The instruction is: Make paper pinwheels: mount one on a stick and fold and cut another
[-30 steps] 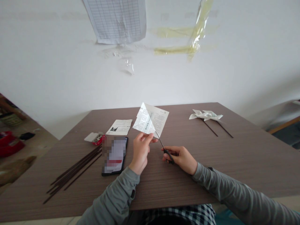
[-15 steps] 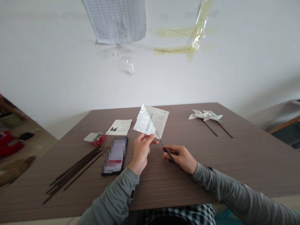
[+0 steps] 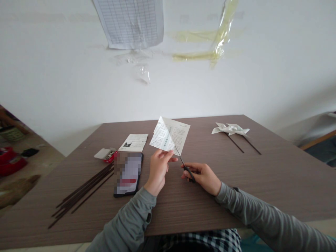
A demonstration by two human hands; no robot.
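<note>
My left hand [image 3: 159, 168] pinches the lower edge of a square of printed newspaper [image 3: 169, 134], holding it up over the table. A diagonal crease runs across the paper. My right hand [image 3: 202, 175] is closed round the black handles of a pair of scissors [image 3: 189, 174]. The scissors' blades point up and left, and they meet the paper's lower corner along the crease. How far apart the blades are I cannot make out.
On the brown table [image 3: 210, 210], a phone [image 3: 129, 175], dark thin sticks [image 3: 81, 190], a small red box [image 3: 107, 155] and folded newspaper [image 3: 133, 142] lie left. Two paper pinwheels [image 3: 231, 129] on sticks lie right. A white wall [image 3: 78, 70] rises behind.
The newspaper square has shifted very slightly to the right. Both hands and the scissors look almost unmoved.
</note>
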